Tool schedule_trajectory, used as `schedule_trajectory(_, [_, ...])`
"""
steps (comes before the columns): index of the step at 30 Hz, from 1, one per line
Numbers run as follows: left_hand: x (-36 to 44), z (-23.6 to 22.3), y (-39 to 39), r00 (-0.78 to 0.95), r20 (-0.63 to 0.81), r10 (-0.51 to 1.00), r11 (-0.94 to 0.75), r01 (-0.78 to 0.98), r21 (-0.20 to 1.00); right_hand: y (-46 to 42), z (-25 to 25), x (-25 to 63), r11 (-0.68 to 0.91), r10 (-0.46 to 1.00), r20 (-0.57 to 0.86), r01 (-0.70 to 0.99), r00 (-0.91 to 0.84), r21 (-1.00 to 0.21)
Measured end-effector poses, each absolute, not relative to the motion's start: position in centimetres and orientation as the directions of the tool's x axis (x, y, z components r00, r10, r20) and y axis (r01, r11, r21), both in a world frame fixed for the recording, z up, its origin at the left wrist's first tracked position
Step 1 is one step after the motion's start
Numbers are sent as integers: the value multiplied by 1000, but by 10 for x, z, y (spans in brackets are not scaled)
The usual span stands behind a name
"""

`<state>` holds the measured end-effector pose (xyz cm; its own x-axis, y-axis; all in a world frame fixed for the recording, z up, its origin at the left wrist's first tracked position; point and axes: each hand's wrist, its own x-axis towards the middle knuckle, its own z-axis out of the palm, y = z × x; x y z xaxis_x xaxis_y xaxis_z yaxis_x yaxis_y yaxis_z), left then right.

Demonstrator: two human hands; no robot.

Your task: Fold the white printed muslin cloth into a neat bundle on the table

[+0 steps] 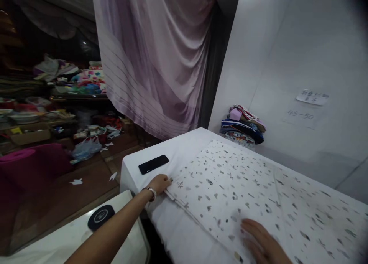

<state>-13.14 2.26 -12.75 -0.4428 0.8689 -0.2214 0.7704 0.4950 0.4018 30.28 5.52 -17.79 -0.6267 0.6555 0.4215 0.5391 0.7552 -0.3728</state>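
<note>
A white cloth printed with small grey and brown motifs (227, 183) lies spread over the white-covered table (179, 227). My left hand (160, 183), with a bracelet at the wrist, pinches the cloth at its near left corner. Lower right, my right hand (263, 241) rests on or just over the cloth with its fingers stretched out, slightly blurred. Beyond my left hand a black phone (153, 164) lies flat on the table cover.
Folded clothes (243, 126) are stacked by the wall at the table's far side. A round dark object (101, 217) sits on a white surface (71, 237) at lower left. A purple curtain (155, 64) hangs behind. Paper scraps and a plastic bag (86, 149) lie on the floor.
</note>
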Motion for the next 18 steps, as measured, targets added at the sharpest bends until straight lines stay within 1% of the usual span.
schedule_trajectory(1, [-131, -128, 21, -453, -204, 868, 497, 774, 392, 57, -182, 278, 773, 631, 371, 509, -681, -380])
schedule_trajectory(3, [-131, -129, 17, -467, -187, 864, 502, 782, 368, 59, -189, 239, 838, 521, 310, 408, -795, -362])
schedule_trajectory(6, [-131, -127, 12, -465, -188, 865, 501, 811, 301, 60, -199, 216, 898, 390, 262, 303, -883, -319])
schedule_trajectory(8, [-131, -125, 13, -449, -180, 875, 483, 837, 258, 61, -200, 218, 905, 372, 274, 282, -887, -318])
schedule_trajectory(10, [-131, -122, 23, -420, -155, 894, 446, 864, 235, 65, -196, 222, 893, 406, 299, 306, -863, -331])
schedule_trajectory(13, [-127, -115, 60, -361, -125, 924, 382, 893, 237, 75, -189, 217, 885, 442, 322, 348, -838, -308])
schedule_trajectory(16, [-117, -111, 118, -325, -121, 938, 346, 902, 258, 85, -196, 202, 928, 349, 295, 285, -890, -239])
schedule_trajectory(18, [-109, -112, 161, -316, -118, 941, 337, 898, 283, 89, -210, 194, 957, 282, 273, 247, -920, -154])
